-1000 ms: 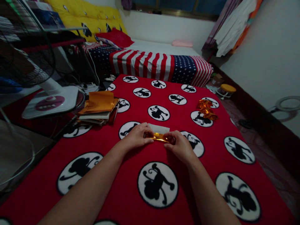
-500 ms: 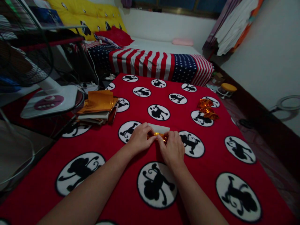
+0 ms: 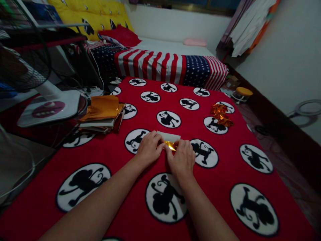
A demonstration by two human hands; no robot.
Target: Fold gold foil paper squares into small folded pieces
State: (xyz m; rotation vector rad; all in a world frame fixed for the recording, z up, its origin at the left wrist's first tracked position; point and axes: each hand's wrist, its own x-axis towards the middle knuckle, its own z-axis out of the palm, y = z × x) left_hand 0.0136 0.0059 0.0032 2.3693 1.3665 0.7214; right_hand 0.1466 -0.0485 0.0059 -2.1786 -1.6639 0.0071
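Note:
Between my two hands lies a sheet of gold foil paper [image 3: 170, 145], its near side rolled or folded into a shiny gold band and its pale back [image 3: 168, 136] showing beyond. My left hand [image 3: 149, 146] pinches the band's left end, thumb and fingers together. On the right part my right hand [image 3: 182, 155] is closed, its thumb close to the left thumb near the middle. Both hands rest low over the red cloth [image 3: 120, 187], and my fingers hide the ends of the band.
A stack of gold foil sheets [image 3: 101, 112] lies at the left edge of the cloth. Shiny folded gold foil pieces [image 3: 222, 115] sit at the far right. Beyond the left edge is a fan base [image 3: 52, 105]. A bed [image 3: 160, 65] stands behind, and a yellow stool [image 3: 243, 92] at right.
My right hand has moved left along the gold band, bringing its thumb beside the left one, so less gold shows. The left hand stays nearly in place. The view has shifted slightly.

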